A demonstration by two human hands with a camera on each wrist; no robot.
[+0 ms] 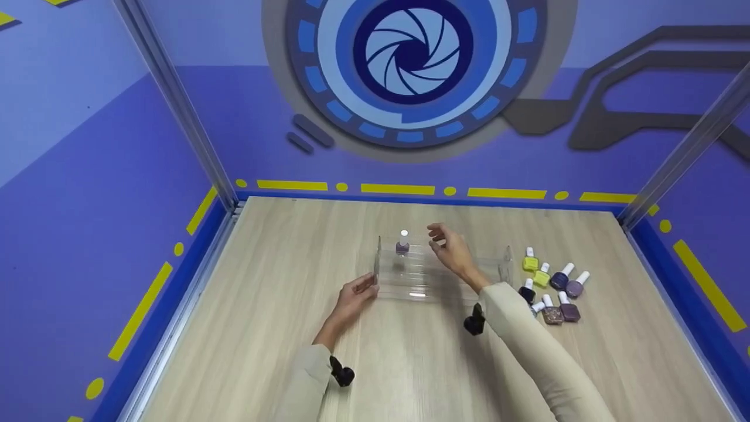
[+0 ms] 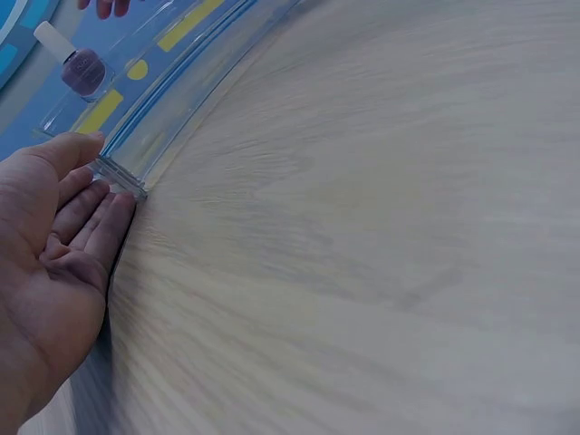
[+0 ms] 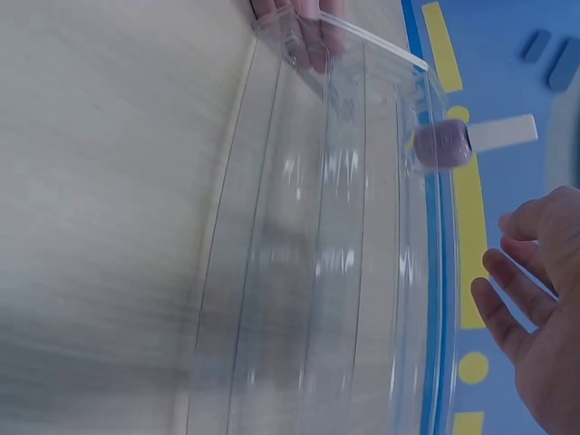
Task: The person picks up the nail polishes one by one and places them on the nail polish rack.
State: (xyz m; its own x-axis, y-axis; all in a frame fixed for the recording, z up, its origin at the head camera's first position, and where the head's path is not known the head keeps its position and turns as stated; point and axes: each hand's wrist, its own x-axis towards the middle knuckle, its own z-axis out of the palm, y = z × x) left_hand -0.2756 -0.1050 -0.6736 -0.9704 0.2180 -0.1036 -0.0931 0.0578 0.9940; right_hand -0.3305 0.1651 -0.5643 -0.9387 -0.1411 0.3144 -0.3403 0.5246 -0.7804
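A clear stepped display rack [image 1: 430, 280] stands on the table, and a mauve nail polish bottle [image 1: 402, 247] with a white cap is upright on its back tier at the left. My left hand [image 1: 353, 298] touches the rack's left end panel; its fingers [image 2: 113, 222] are fairly straight against the outside. Over the rack's back edge, to the right of that bottle, my right hand [image 1: 452, 251] hovers with fingers loosely bent and apart. Nothing is between the right fingers [image 3: 507, 317] in the right wrist view.
Several nail polish bottles lie to the right of the rack, among them a yellow bottle [image 1: 530, 262], a dark bottle [image 1: 559, 279] and a glittery bottle [image 1: 552, 315]. A blue printed wall [image 1: 404, 167] rises behind the wooden table [image 1: 281, 264].
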